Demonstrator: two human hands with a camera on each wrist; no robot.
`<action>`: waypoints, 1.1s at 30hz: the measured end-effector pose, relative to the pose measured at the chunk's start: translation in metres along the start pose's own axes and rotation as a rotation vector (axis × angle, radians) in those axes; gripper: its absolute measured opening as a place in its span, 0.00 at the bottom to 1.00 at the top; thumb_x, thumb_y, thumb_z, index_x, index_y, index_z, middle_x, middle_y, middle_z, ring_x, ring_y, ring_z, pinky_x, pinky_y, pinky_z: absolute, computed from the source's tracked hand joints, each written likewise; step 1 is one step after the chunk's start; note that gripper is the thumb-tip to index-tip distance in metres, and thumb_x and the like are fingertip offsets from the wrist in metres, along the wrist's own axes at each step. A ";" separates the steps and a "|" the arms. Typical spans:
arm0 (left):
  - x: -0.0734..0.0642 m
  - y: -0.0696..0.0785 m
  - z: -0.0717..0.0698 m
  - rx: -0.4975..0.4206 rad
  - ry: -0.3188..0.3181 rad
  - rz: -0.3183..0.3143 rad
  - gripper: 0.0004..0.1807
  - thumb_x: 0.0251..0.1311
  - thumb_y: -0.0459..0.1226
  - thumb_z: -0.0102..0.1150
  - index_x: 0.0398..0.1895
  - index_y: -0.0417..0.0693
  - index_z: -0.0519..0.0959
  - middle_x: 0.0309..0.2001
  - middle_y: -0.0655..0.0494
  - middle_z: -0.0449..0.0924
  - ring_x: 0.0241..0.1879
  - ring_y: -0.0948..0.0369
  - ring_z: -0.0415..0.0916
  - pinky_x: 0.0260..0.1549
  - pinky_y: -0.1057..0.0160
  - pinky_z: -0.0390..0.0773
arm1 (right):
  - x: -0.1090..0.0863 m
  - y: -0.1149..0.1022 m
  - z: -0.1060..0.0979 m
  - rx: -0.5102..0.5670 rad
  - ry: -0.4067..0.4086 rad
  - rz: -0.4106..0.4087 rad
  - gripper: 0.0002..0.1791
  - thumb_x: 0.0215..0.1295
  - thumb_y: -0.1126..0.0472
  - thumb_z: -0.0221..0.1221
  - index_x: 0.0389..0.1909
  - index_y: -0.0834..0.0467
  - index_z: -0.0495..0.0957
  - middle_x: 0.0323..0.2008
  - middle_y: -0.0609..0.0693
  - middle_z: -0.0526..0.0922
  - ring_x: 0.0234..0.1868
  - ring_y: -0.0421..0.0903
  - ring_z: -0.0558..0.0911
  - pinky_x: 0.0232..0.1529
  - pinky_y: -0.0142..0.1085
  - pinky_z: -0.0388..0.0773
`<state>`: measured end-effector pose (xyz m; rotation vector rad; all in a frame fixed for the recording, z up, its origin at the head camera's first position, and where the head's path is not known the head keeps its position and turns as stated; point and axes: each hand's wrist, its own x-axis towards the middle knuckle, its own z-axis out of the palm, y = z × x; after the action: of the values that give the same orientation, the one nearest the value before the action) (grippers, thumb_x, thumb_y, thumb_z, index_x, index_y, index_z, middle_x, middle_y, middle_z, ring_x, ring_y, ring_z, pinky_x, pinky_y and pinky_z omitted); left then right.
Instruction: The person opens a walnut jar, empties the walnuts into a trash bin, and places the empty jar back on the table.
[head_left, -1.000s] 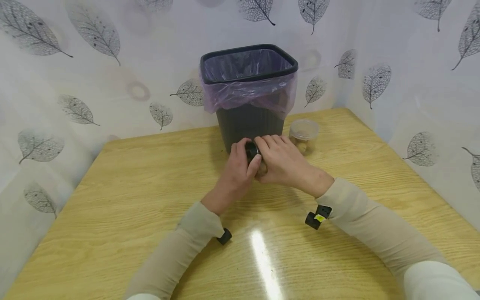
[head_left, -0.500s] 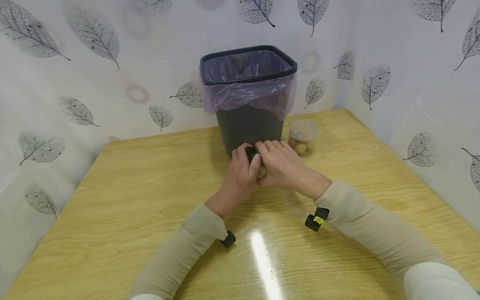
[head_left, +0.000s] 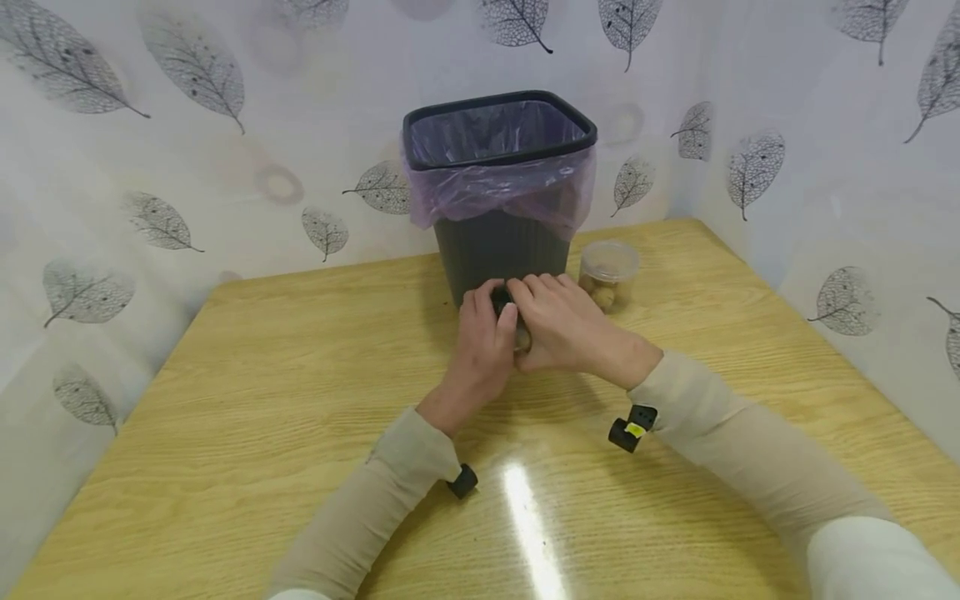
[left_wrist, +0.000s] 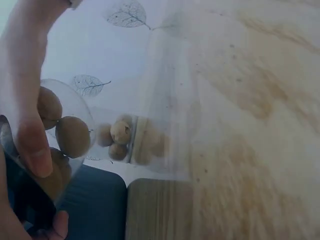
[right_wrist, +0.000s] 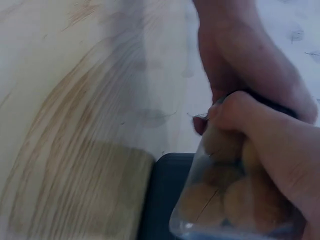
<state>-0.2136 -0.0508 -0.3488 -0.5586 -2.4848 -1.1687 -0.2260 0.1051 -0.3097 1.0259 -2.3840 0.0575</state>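
Both hands are on a clear jar [head_left: 522,336] with a black lid [left_wrist: 30,197]. Round brown nuts, walnut-like in shape, fill it and show through its wall in both wrist views. My left hand [head_left: 478,354] grips the lid, thumb on the near side and fingers curled over the far side. Around the jar's body my right hand [head_left: 573,329] is wrapped, its thumb lying along the wall in the right wrist view. In the head view the hands hide most of the jar. It is held close in front of the dark bin [head_left: 495,242].
The bin, lined with a translucent purple bag [head_left: 480,192], stands at the back of the wooden table [head_left: 300,358]. To its right is a second clear jar [head_left: 609,262] of similar brown nuts. Leaf-patterned sheeting [head_left: 300,100] covers the walls behind and beside the table.
My left wrist has shifted slightly to the right and turned a little on the lid. Less of the black lid shows between the hands. The right hand has barely moved.
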 end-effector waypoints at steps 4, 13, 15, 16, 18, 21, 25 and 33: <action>0.002 0.000 -0.001 0.044 0.066 0.021 0.29 0.77 0.50 0.21 0.61 0.39 0.64 0.53 0.40 0.67 0.47 0.48 0.68 0.48 0.51 0.73 | 0.004 -0.002 0.002 0.014 0.018 -0.023 0.34 0.41 0.44 0.68 0.45 0.64 0.75 0.33 0.56 0.79 0.32 0.54 0.79 0.29 0.44 0.76; 0.009 0.005 -0.004 -0.121 0.027 -0.179 0.31 0.78 0.54 0.21 0.59 0.39 0.64 0.55 0.41 0.66 0.49 0.49 0.67 0.49 0.50 0.75 | 0.006 -0.003 0.006 -0.123 0.058 -0.063 0.48 0.35 0.37 0.73 0.53 0.67 0.74 0.41 0.60 0.81 0.41 0.57 0.80 0.39 0.46 0.78; 0.010 0.005 -0.006 -0.142 0.010 -0.204 0.30 0.77 0.54 0.23 0.60 0.39 0.64 0.56 0.41 0.65 0.51 0.48 0.67 0.52 0.49 0.75 | 0.007 -0.002 0.005 -0.119 0.061 -0.070 0.47 0.37 0.37 0.73 0.52 0.67 0.74 0.40 0.60 0.81 0.40 0.57 0.81 0.38 0.46 0.78; 0.010 0.005 -0.007 -0.150 -0.002 -0.219 0.30 0.77 0.55 0.24 0.61 0.39 0.64 0.57 0.40 0.65 0.52 0.48 0.67 0.53 0.49 0.74 | 0.007 -0.002 0.004 -0.111 0.056 -0.073 0.46 0.38 0.37 0.72 0.52 0.67 0.74 0.40 0.59 0.81 0.40 0.57 0.81 0.37 0.46 0.78; 0.011 0.005 -0.010 -0.164 -0.046 -0.249 0.32 0.76 0.56 0.26 0.62 0.40 0.63 0.59 0.40 0.64 0.54 0.48 0.67 0.56 0.48 0.73 | 0.007 -0.001 0.003 -0.088 0.035 -0.073 0.44 0.41 0.37 0.72 0.51 0.66 0.75 0.39 0.59 0.81 0.39 0.57 0.81 0.37 0.45 0.78; 0.011 0.001 -0.018 -0.236 -0.126 -0.249 0.33 0.76 0.56 0.30 0.65 0.37 0.61 0.61 0.37 0.65 0.57 0.46 0.69 0.59 0.47 0.73 | 0.006 0.000 0.001 -0.059 -0.018 -0.064 0.43 0.42 0.37 0.71 0.52 0.65 0.74 0.40 0.58 0.81 0.40 0.57 0.81 0.38 0.46 0.79; 0.008 -0.008 -0.028 -0.352 -0.204 -0.156 0.32 0.74 0.49 0.41 0.71 0.37 0.56 0.65 0.38 0.65 0.61 0.47 0.71 0.60 0.48 0.75 | 0.006 0.001 -0.002 -0.028 -0.069 -0.047 0.46 0.41 0.38 0.70 0.55 0.66 0.72 0.43 0.59 0.81 0.42 0.57 0.81 0.40 0.47 0.80; -0.002 -0.015 -0.041 -0.349 -0.229 0.020 0.42 0.60 0.40 0.67 0.75 0.54 0.56 0.70 0.50 0.60 0.63 0.53 0.67 0.53 0.50 0.82 | 0.008 0.003 -0.006 0.024 -0.079 -0.045 0.46 0.41 0.37 0.69 0.54 0.66 0.72 0.39 0.58 0.80 0.38 0.56 0.80 0.37 0.47 0.79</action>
<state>-0.2136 -0.0920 -0.3351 -0.8510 -2.4605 -1.6263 -0.2301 0.1032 -0.3004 1.1123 -2.4355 0.0298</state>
